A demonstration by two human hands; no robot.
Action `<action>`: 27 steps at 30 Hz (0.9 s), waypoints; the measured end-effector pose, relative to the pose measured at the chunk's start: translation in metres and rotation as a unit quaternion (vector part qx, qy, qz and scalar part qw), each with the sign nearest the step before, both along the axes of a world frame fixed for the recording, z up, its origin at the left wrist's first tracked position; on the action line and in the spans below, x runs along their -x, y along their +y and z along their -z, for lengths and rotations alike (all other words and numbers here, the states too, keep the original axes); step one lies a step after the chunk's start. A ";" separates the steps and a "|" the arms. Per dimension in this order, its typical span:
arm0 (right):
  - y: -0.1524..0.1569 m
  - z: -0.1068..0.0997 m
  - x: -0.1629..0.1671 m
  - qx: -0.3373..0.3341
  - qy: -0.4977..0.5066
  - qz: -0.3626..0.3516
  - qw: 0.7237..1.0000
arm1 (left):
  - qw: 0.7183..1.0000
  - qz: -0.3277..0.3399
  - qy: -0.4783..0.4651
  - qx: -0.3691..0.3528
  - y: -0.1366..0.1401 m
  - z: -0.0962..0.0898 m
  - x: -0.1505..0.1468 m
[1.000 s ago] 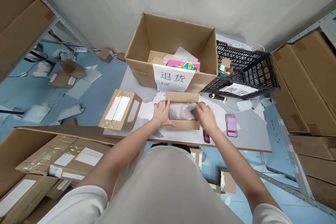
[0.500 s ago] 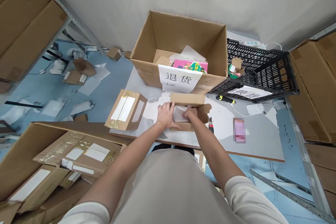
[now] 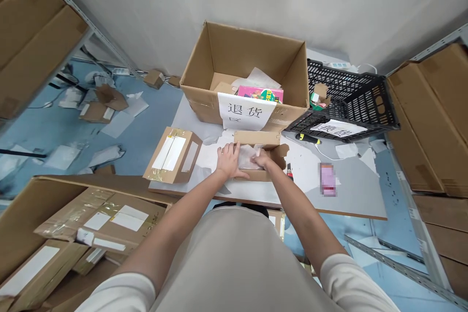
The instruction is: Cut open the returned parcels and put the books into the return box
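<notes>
- Centrally, close to the front edge of the grey-white worktop (image 3: 360, 197), an open oblong brown cardboard box (image 3: 258, 137) holds pale translucent plastic wrapping (image 3: 246, 157)
- Left hand (image 3: 228, 160) spans the box's left end, fingers spread apart
- Right hand (image 3: 262, 159) dips inside, thumb and fingers together on the wrapping's right end

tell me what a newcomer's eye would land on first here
Probably the big open carton at the back of the table, with its white sign in front and a pink box inside. Next, the black crate to the carton's right. Then the small box in front of the carton, with the left hand at its left end and the right hand at the pale wrap inside.
</notes>
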State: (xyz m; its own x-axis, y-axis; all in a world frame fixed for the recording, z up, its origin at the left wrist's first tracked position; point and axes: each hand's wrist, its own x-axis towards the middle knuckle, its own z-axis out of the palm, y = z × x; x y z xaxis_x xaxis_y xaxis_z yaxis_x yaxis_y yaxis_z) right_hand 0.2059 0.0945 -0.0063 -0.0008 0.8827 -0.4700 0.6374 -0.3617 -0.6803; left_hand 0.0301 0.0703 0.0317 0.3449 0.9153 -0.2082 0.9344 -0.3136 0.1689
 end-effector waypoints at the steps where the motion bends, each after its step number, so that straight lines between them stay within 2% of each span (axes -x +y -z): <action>1: -0.001 -0.009 -0.001 0.009 -0.021 -0.003 1.000 | 1.000 0.001 -0.002 -0.002 -0.001 0.000 0.000; 3: -0.003 -0.034 -0.008 0.009 -0.063 -0.017 0.998 | 1.000 -0.001 -0.006 -0.002 -0.002 0.000 0.001; 5: -0.008 -0.067 -0.025 -0.025 -0.061 -0.027 0.997 | 1.000 -0.011 -0.014 0.007 -0.001 -0.001 0.001; 8: -0.024 -0.120 -0.057 -0.089 0.074 0.006 0.993 | 0.998 -0.033 -0.038 0.040 0.001 -0.005 0.004; 10: -0.041 -0.148 -0.071 -0.118 0.189 0.065 0.973 | 0.995 -0.051 -0.072 0.053 0.000 -0.012 0.007; 13: -0.068 -0.165 -0.068 -0.170 0.272 0.161 0.933 | 0.976 -0.068 -0.202 0.035 -0.016 -0.033 0.005; 15: -0.086 -0.160 -0.050 -0.216 0.290 0.222 0.905 | 0.934 -0.069 -0.349 0.038 -0.036 -0.051 -0.003; 16: -0.096 -0.156 -0.038 -0.233 0.293 0.247 0.894 | 0.898 -0.070 -0.431 0.059 -0.047 -0.061 -0.009; 18: -0.114 -0.146 -0.016 -0.243 0.298 0.254 0.888 | 0.797 -0.092 -0.583 0.127 -0.067 -0.077 -0.022; 20: -0.133 -0.142 -0.007 -0.218 0.324 0.188 0.901 | 0.698 -0.156 -0.677 0.175 -0.080 -0.087 -0.029; 22: -0.149 -0.145 -0.017 -0.187 0.354 0.108 0.910 | 0.630 -0.216 -0.720 0.196 -0.084 -0.090 -0.023; 24: -0.157 -0.154 -0.039 -0.185 0.344 0.099 0.915 | 0.601 -0.242 -0.733 0.205 -0.084 -0.088 -0.008; 27: -0.152 -0.164 -0.062 -0.230 0.260 0.151 0.925 | 0.611 -0.236 -0.726 0.211 -0.085 -0.082 0.013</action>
State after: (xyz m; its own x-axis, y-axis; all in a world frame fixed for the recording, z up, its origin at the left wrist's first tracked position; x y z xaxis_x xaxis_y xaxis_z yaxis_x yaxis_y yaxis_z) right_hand 0.2681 -0.0577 0.1577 0.1587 0.9861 -0.0499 0.0965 -0.0658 -0.9932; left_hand 0.0171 -0.0145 0.1138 0.1646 0.9546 -0.2483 -0.3259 0.2902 0.8997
